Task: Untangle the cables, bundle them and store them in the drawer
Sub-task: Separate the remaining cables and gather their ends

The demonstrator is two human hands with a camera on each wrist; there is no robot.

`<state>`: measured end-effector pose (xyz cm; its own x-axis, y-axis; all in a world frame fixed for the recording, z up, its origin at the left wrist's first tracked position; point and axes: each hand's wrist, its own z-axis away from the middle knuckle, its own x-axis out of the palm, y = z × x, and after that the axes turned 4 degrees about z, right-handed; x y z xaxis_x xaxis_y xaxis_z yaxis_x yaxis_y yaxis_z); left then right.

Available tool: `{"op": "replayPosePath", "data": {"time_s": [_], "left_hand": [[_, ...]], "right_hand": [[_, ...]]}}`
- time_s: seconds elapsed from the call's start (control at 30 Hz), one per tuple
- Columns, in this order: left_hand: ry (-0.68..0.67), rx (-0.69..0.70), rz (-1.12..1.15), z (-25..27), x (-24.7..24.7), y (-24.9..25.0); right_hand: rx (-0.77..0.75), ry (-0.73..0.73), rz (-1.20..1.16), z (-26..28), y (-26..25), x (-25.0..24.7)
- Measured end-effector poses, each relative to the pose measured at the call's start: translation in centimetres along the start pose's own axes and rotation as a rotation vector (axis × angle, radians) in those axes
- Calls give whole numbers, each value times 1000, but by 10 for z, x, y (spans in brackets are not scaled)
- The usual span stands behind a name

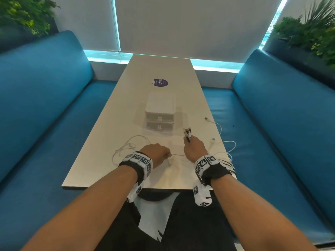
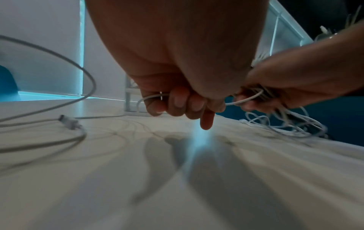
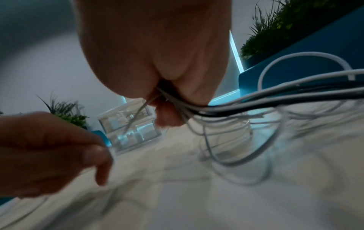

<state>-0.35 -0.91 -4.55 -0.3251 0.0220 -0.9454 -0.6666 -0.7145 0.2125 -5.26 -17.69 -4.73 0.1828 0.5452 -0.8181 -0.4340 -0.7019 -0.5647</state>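
The right hand (image 1: pixel 194 148) is clenching a bunch of cables (image 3: pixel 256 101), white ones and at least one black, with the fingers (image 3: pixel 169 115) curled tight around them; the plug ends (image 1: pixel 187 133) are sticking up out of the top of the fist, while the rest of the bunch is trailing out behind the fingers and spilling in loose loops over the table's (image 1: pixel 112 113) right edge. The left hand (image 1: pixel 156 153) is pinching a single white cable (image 2: pixel 155 97), its fingers (image 2: pixel 179 102) folded around the strand and the little finger pointing down toward the tabletop without clearly touching it. That strand is running from the left fingers straight across to the right fist, stretched between the two hands just above the surface. Beyond the left fingers, to their outer side, the cable's slack (image 1: pixel 126 145) is lying in wide loops on the table, with a white connector (image 2: pixel 69 122) resting among them. Ahead of both sets of fingers, between them and well apart, a small white two-drawer unit (image 1: pixel 160 113) is standing with both drawers closed
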Motion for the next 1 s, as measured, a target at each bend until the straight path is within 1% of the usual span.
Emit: {"op": "replayPosePath", "data": {"time_s": [0.1,0.17,0.2,0.23,0.27,0.33,0.37,0.47,0.53,0.6,0.63,0.73,0.8,0.9,1.0], "left_hand": [[-40,24,-54,-4,11,19],[-52,10,-84,-5,14,25],[-53,3,-90,-5,13,27],[-49,1,-93,-6,12,28],[-42,4,-93,-7,10,29],[-29,17,-99,-7,4,29],[-32,20,-98,-6,1,28],[-19,6,-69,-7,-10,12],[-4,-15,-61,-6,-17,-4],[18,-47,-69,-2,-21,-20],[39,-58,-81,0,-23,-25],[62,-59,-108,3,-19,-24],[57,-41,-125,0,-12,-13],[79,-26,-129,-5,-2,8],[97,-31,-130,-8,1,23]], "right_hand": [[-103,-118,-225,4,-11,-4],[-73,-235,-476,7,-16,-5],[-47,-274,-547,8,-18,-5],[-43,-290,-527,6,-18,-4],[-63,-292,-411,5,-17,-3],[-147,-278,-81,6,-15,-1],[-182,-262,46,6,-13,1],[-265,-177,338,8,-6,3],[-245,-161,510,8,4,0],[-165,-130,595,7,14,-4],[-116,-101,579,6,18,-5],[15,-30,414,4,16,-6],[35,-36,307,2,7,-5],[0,-97,160,1,-5,-4],[15,-236,-126,5,-7,0]]}}
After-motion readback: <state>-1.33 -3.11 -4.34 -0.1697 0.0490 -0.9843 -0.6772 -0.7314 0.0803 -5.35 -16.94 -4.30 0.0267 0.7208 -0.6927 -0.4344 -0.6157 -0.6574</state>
